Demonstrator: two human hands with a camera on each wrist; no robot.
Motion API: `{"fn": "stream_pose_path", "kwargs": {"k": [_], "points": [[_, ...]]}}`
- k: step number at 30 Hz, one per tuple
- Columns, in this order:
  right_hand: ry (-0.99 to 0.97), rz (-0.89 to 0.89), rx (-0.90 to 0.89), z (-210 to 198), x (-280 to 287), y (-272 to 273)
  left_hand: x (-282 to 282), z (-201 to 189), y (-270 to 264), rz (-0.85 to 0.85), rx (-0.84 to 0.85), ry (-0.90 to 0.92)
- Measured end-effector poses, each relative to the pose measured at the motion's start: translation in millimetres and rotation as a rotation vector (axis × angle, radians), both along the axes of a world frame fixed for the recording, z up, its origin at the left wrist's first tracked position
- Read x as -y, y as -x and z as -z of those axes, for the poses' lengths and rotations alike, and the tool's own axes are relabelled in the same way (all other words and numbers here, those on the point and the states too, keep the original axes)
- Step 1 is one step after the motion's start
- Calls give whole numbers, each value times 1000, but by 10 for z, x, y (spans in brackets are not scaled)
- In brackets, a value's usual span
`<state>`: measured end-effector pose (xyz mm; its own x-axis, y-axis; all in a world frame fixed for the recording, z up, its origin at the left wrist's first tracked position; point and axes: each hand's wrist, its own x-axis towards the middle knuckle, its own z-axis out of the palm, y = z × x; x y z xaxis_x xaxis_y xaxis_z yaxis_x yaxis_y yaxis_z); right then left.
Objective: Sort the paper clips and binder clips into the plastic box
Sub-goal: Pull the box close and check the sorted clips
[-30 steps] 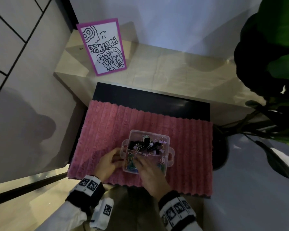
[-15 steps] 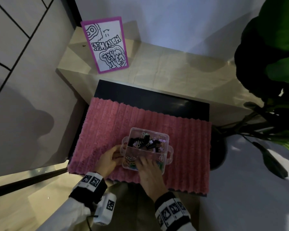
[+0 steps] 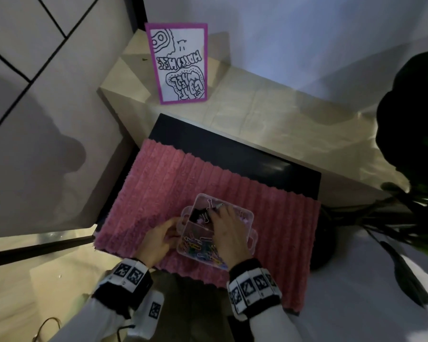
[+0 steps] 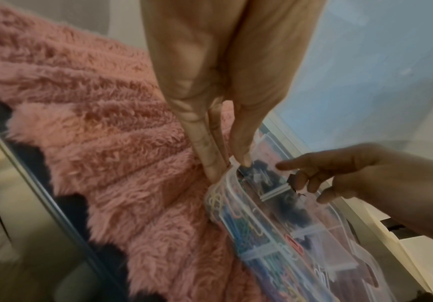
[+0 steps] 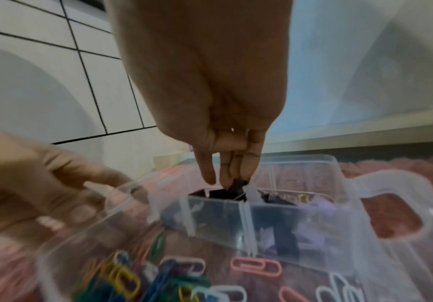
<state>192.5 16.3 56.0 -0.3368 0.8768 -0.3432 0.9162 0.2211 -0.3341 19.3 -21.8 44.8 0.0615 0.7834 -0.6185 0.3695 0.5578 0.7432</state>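
Observation:
A clear plastic box (image 3: 250, 214) with dividers stands on a pink fluffy mat (image 3: 173, 183). Black binder clips (image 3: 197, 214) fill its far compartment, and coloured paper clips (image 3: 198, 248) lie in the near one. My left hand (image 3: 174, 228) grips the box's left handle; the left wrist view shows its fingers (image 4: 211, 163) and thumb pinching that edge of the box (image 4: 275, 235). My right hand (image 3: 215, 211) reaches over the far compartment. Seen from the right wrist, my right hand (image 5: 231, 181) pinches a black binder clip (image 5: 238, 185) just above a divider. Paper clips (image 5: 122, 280) lie below.
The mat covers a black table top (image 3: 232, 151) set against a beige ledge (image 3: 269, 112). A drawn card with a purple border (image 3: 178, 65) leans at the ledge's back. A dark potted plant (image 3: 410, 144) crowds the right side. A tiled wall stands to the left.
My right hand has moved from the near paper-clip compartment to the far binder-clip compartment. The left hand stays on the box's left handle. The head view has shifted closer.

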Motion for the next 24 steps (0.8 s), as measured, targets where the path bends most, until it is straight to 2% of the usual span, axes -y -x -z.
{"fn": "stream_pose_path", "kwargs": {"k": [5,8,10,13,16,19,24], "points": [[26,155,-117,-105,-52,-164,-20,18,18,-7,15,42],[59,28,-68,-7,89,-131,-16,4,5,-11,17,39],[62,12,-37,60,130,-104,-12,-15,-11,-14,14,41],[-36,118,-91,11,149,-178,-15,-47,-24,-23,14,36],[-48,204,-149,-54,235,-359,-17,-48,-25,-34,18,37],[-76,209,-58,-89,256,-532,-11,-38,-10,-38,34,44],[-177,-39,194,56,174,-459,-5,-43,2,-19,45,29]]}}
